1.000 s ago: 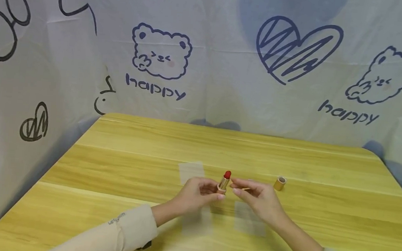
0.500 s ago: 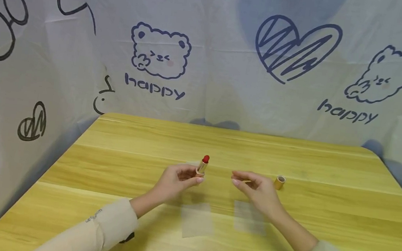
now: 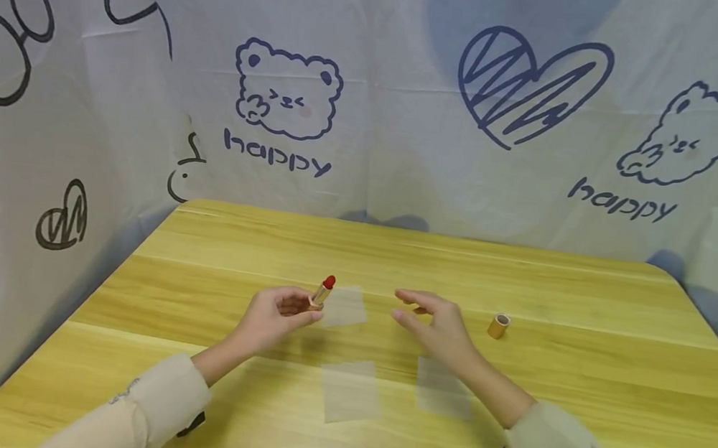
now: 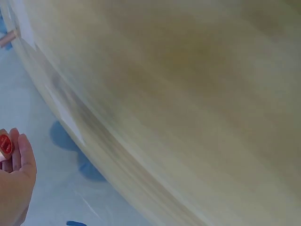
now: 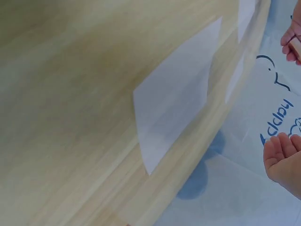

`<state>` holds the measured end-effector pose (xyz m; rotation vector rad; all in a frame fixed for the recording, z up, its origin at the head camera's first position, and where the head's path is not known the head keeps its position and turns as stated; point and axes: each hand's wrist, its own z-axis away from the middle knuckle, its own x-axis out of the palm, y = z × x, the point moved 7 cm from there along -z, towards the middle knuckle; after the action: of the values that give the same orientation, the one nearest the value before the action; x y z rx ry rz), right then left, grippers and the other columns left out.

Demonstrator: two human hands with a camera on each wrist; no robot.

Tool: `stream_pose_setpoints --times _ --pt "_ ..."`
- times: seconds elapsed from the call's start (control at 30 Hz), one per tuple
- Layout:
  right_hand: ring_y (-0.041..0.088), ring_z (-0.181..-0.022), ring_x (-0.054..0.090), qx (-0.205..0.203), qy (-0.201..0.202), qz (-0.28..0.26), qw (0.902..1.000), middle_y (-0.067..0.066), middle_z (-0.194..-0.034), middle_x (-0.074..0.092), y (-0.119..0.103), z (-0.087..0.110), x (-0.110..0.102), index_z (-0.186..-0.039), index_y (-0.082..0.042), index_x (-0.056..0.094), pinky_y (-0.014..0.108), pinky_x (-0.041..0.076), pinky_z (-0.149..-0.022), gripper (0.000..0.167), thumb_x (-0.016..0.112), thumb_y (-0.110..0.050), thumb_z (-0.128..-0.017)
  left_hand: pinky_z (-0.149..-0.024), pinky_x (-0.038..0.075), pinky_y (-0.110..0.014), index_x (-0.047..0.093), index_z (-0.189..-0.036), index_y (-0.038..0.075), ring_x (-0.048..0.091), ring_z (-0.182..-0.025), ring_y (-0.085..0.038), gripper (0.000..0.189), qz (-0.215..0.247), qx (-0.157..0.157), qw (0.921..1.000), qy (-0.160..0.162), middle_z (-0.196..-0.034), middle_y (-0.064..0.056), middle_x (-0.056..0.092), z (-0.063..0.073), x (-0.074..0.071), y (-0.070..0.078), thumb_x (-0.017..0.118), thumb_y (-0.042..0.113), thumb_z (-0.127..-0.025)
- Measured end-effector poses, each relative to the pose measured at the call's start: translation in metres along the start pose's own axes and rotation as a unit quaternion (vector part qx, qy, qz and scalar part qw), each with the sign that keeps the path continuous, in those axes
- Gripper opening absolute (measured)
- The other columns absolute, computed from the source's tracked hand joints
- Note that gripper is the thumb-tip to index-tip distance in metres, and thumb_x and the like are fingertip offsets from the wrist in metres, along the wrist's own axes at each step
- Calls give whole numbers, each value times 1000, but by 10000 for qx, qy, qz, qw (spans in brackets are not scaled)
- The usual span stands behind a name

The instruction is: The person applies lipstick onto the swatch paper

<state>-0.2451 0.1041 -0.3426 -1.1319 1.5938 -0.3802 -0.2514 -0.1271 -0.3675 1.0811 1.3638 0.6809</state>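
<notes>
My left hand (image 3: 272, 320) pinches the gold base of an uncapped lipstick (image 3: 322, 293), its red bullet turned up and leaning slightly right. In the left wrist view the round red label on the lipstick's bottom (image 4: 5, 144) shows between the fingers. Across from it, my right hand (image 3: 436, 329) hangs over the table with fingers loosely bent and nothing in them; the right wrist view shows that hand (image 5: 286, 162) at its right edge. A gold lipstick cap (image 3: 499, 326) stands upright on the table, to the right of my right hand, its hollow end up.
Pale thin paper squares lie on the wooden table (image 3: 584, 311): one back square (image 3: 346, 307) beside the lipstick, one front square (image 3: 352, 393), and one right square (image 3: 443, 389) partly under my right forearm. A white cloth with drawings (image 3: 393, 133) hangs behind the table.
My left hand has carried the lipstick leftward, away from my right hand. The right hand has drifted slightly left and up in view, its fingers spreading apart. The cap has stayed in place.
</notes>
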Motion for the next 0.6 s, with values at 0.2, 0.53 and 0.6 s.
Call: stream_pose_setpoints --times 0.2,0.53,0.6 --pt "39 -112 57 -511 -258 667 9961 25 -120 59 -3 -11 18 -119 8 57 47 48 -92 43 68 -11 -83 -76 55 -23 66 -105 -4 66 -89 -19 30 -63 -142 9998 83 -100 -18 69 2 -12 -10 71 13 -82" --pt "39 -121 49 -543 -950 995 9890 26 -131 51 4 -30 40 -127 11 48 46 41 -102 52 66 -15 -86 -68 56 -26 62 -116 -5 67 -90 -25 37 -205 -195 9994 209 -109 -23 66 4 -25 -13 68 15 -84" --pt "39 -124 46 -444 -1148 1061 9867 27 -133 48 7 -34 45 -129 11 46 47 39 -104 53 64 -17 -87 -65 55 -24 61 -116 -4 67 -90 -23 38 -220 -226 9992 247 -111 -23 65 3 -27 -15 67 16 -85"
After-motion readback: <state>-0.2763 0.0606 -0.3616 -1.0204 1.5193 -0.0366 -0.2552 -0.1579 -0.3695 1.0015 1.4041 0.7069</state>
